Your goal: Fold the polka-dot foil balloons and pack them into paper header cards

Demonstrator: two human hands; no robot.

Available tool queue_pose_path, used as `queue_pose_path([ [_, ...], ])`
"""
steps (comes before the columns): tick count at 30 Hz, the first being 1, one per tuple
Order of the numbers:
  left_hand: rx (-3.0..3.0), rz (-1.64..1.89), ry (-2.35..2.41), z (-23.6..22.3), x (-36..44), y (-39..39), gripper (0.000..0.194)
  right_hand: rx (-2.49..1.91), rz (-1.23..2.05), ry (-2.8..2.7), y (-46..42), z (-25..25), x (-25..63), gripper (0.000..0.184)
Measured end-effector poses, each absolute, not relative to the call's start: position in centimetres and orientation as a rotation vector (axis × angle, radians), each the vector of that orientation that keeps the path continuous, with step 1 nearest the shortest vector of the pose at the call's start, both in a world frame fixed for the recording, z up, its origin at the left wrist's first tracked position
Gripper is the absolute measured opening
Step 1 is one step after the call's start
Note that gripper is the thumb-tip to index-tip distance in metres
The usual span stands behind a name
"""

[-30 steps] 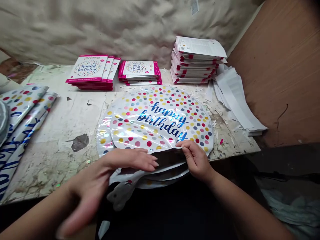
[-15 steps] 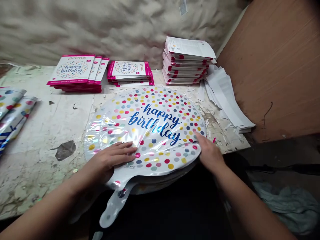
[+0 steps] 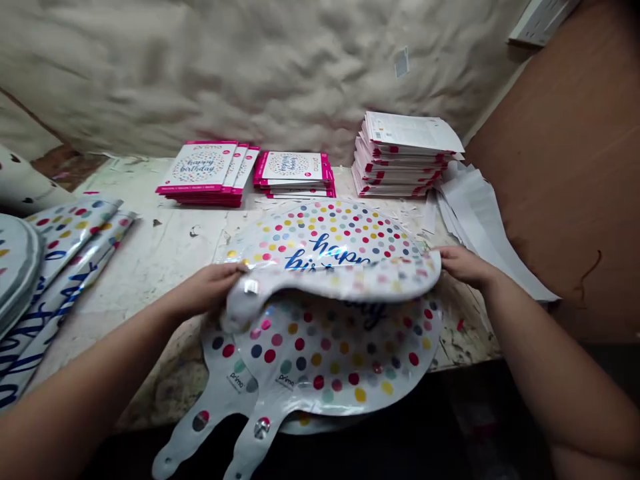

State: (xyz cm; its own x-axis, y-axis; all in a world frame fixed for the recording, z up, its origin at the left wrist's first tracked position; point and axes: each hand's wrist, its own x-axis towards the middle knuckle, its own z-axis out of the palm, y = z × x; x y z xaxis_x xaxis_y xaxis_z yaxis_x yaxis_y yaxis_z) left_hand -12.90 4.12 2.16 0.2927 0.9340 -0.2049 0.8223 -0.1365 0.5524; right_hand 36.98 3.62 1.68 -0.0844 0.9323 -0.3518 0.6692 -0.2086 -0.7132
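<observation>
A flat foil balloon (image 3: 345,283) with colored dots is lifted and folding over at its near edge, blurred by motion. My left hand (image 3: 220,283) pinches it at the left, close to its tail. At the right edge, my right hand (image 3: 463,265) grips the same balloon between thumb and fingers. Below it lie more flat foil balloons (image 3: 340,373), dotted and printed in blue script, their tails hanging past the table's near edge.
Pink-edged "happy birthday" packets (image 3: 200,170) are stacked at the back, with a smaller packet pile (image 3: 293,170) beside them. A taller packet stack (image 3: 407,160) stands right of those, near loose white paper sheets (image 3: 493,227). Folded foil balloons (image 3: 70,280) lie at the left. A brown board (image 3: 565,173) borders the right.
Both hands have raised the top balloon's near edge and folded it away from me, uncovering balloons beneath. My left hand went from lying flat to pinching. The view shifted left and up.
</observation>
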Motion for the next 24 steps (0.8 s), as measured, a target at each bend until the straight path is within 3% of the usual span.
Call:
queue_pose_path([
  [2, 1.917, 0.274, 1.750, 2.1, -12.4, 6.4, 0.047, -2.023, 1.067, -1.610, 5.7, 1.3, 36.0, 0.040],
  [7, 2.249, 0.292, 2.075, 2.6, -10.0, 6.8, 0.038, -2.211, 0.789, -1.604, 7.8, -0.6, 34.3, 0.032],
  [10, 2.612, 0.408, 1.785, 2.6, -7.0, 3.4, 0.046, -2.265, 0.649, -1.627, 7.8, -0.9, 34.8, 0.033],
  [14, 2.585, 0.065, 1.520, 1.2, -3.9, -0.5, 0.061, -2.351, 0.392, -1.578, 7.0, 0.6, 33.6, 0.032],
  [17, 2.540, -0.054, 1.512, 0.1, -3.7, -1.3, 0.069, -2.028, 0.011, -1.801, 4.9, 1.4, 27.5, 0.042],
  [21, 2.592, -0.050, 1.535, -0.6, -4.1, -0.9, 0.069, -1.503, 0.123, -2.315, 1.7, -0.2, 18.3, 0.050],
  [24, 2.595, -0.079, 1.534, -0.3, -4.2, -0.8, 0.068, -1.573, 0.173, -2.364, 0.1, -1.8, 19.8, 0.062],
])
